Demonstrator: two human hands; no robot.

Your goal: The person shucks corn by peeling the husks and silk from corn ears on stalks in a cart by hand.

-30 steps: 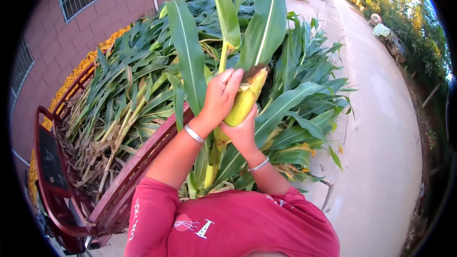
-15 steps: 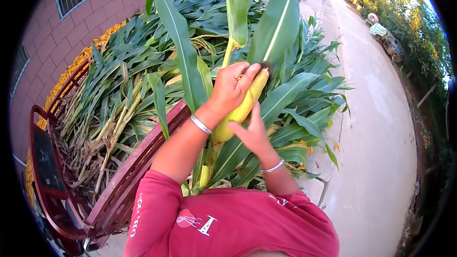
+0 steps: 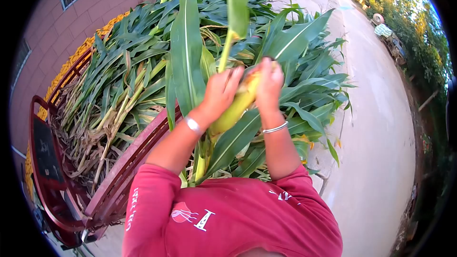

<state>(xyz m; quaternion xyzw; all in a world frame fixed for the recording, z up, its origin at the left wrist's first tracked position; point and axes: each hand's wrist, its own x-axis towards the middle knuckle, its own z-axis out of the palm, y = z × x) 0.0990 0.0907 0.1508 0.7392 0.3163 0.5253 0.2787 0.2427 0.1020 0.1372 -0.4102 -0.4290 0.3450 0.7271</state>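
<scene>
A corn ear [image 3: 233,114] in its yellow-green husk leans up and to the right beside a green corn stalk [image 3: 202,159]. My left hand [image 3: 220,93] is closed at the ear's upper left, against the stalk and husk. On the right of the ear's tip, my right hand [image 3: 270,84] is closed on the husk; its fingers are slightly blurred. Between my hands the top of the ear looks partly opened, though motion smears it. Long green leaves spread from the stalk on both sides.
A red metal cart [image 3: 114,181] on the left holds a large heap of cut corn stalks [image 3: 128,81]. Yellow corn cobs [image 3: 78,54] lie along the brick wall [image 3: 45,40]. More leafy stalks [image 3: 309,90] are ahead, and a concrete road [image 3: 376,138] runs on the right.
My right hand has moved from the ear's lower side, through an open pose, up to its tip and closed there. My left hand has shifted slightly off the tip. The right-hand leaf leans further right.
</scene>
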